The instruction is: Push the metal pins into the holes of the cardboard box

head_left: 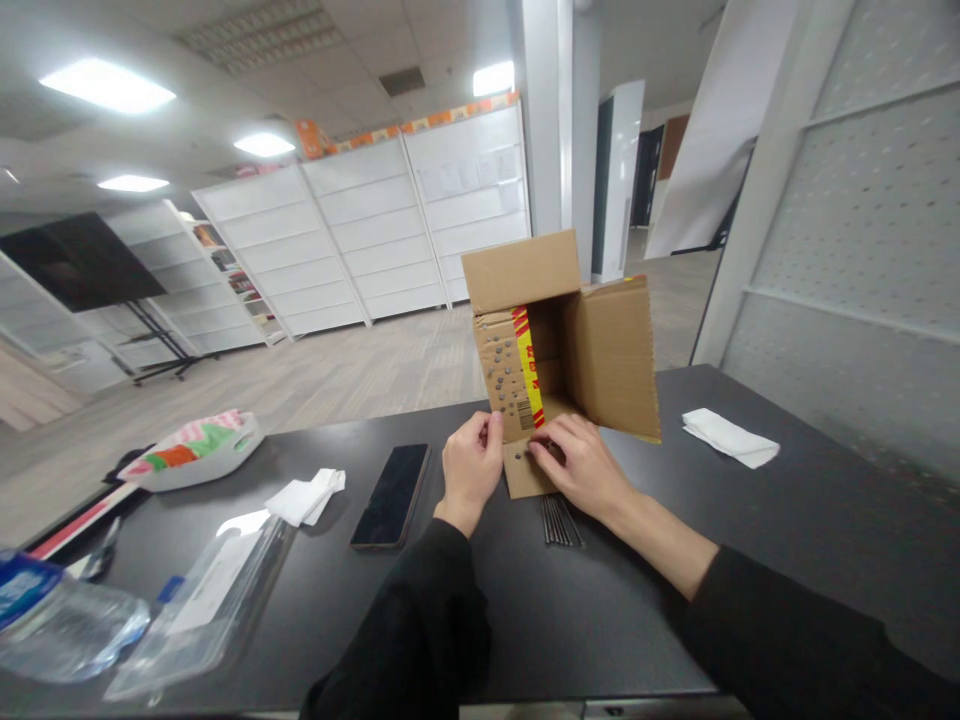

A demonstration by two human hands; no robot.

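An opened cardboard box (615, 350) stands on the dark table, its flaps spread. Several dark nail heads dot its left flap (498, 345), beside a strip of yellow and red tape (527, 365). My left hand (472, 465) is closed, thumb against the curled fingers, at the lower left edge of that flap; whatever it pinches is hidden. Over the bottom flap (525, 480) bends my right hand (583, 465), its fingertips brought together near a small dark dot. I cannot make out what is between them. Several long nails (559, 522) lie bunched just below the bottom flap.
Left of my hands lies a phone (390, 497). Farther left are folded tissues (306, 497), a clear plastic case (214, 600), a water bottle (67, 620) and a white basket (202, 460). Another folded tissue (730, 438) lies to the right.
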